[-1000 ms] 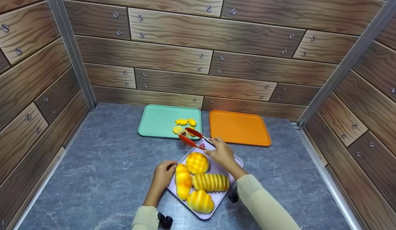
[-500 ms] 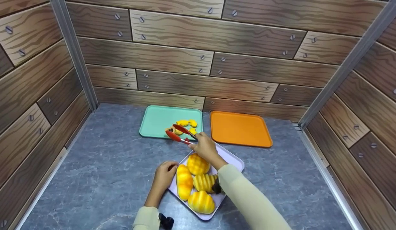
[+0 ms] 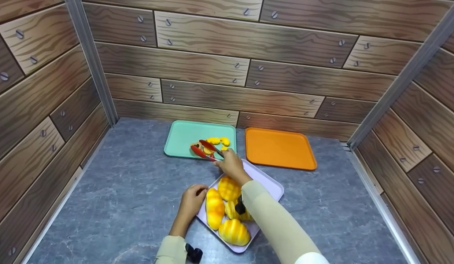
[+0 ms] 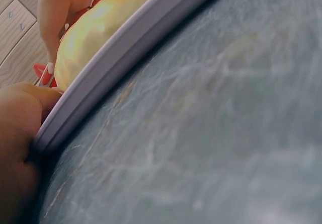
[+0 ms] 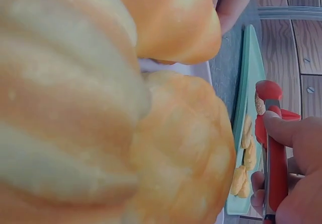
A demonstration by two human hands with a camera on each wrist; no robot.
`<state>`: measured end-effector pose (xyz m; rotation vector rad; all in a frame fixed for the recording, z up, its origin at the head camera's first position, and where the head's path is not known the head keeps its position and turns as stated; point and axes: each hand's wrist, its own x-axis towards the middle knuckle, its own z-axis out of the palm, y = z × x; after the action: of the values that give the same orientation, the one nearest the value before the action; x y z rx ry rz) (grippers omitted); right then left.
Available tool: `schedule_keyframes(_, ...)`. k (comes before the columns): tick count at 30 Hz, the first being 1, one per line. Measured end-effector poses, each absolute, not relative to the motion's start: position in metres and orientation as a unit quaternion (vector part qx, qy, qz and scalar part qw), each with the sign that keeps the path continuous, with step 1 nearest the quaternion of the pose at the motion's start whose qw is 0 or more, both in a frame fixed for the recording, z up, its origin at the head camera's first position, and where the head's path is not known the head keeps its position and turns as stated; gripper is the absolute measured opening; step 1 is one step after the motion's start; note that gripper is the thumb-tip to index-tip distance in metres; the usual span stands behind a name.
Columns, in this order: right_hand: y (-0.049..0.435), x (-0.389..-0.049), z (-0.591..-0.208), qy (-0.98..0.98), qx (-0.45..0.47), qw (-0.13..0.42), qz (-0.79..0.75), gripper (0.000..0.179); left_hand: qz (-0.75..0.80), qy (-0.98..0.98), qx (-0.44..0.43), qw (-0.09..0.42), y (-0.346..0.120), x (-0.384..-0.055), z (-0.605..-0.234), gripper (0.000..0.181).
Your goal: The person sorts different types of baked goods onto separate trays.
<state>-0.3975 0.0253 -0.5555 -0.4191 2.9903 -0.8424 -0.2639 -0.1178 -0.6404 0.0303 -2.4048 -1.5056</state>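
My right hand [image 3: 232, 167] holds red-tipped tongs [image 3: 202, 152] over the front of the mint green tray [image 3: 184, 132]. A small brown cookie [image 5: 259, 104] shows at the tong tips in the right wrist view; whether they still press on it is hard to tell. Small yellow cookie-like pieces [image 3: 213, 140] lie on that tray, just right of the tips. My left hand [image 3: 192, 200] grips the left edge of the lilac tray [image 3: 265, 179], fingers over its rim [image 4: 83, 85]. That tray bears a long bread roll [image 3: 214, 209], a round bun [image 3: 228, 189], a ridged croissant [image 3: 234, 232] and a sliced loaf, partly hidden by my right forearm.
An orange tray [image 3: 280, 147] lies right of the green one. Wood-patterned walls [image 3: 205, 93] close off the back and both sides of the grey marbled tabletop [image 3: 139, 190].
My right hand has carried the tongs and cookie leftward, from the green tray's front right to farther left over it. My right forearm now covers the sliced loaf. The left hand stays at the lilac tray.
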Motion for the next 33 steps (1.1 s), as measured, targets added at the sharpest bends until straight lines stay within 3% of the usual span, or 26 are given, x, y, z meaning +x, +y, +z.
schedule_keyframes(6,0.025,-0.401,-0.560,0.949,-0.130,0.013,-0.288,0.047,-0.527,-0.836,0.012,0.152,-0.116,-0.265,-0.640,0.015)
schedule_keyframes(13,0.049,-0.393,-0.555,0.949,-0.121,0.022,-0.289,0.068,-0.526,-0.840,-0.004,0.134,-0.109,-0.266,-0.641,0.015)
schedule_keyframes(23,0.099,-0.369,-0.541,0.935,-0.131,-0.030,-0.329,0.071,-0.528,-0.839,0.015,0.128,-0.114,-0.266,-0.637,0.016)
schedule_keyframes(33,0.154,-0.331,-0.542,0.919,-0.139,-0.028,-0.368,0.067,-0.519,-0.842,0.025,0.143,-0.117,-0.265,-0.643,0.014)
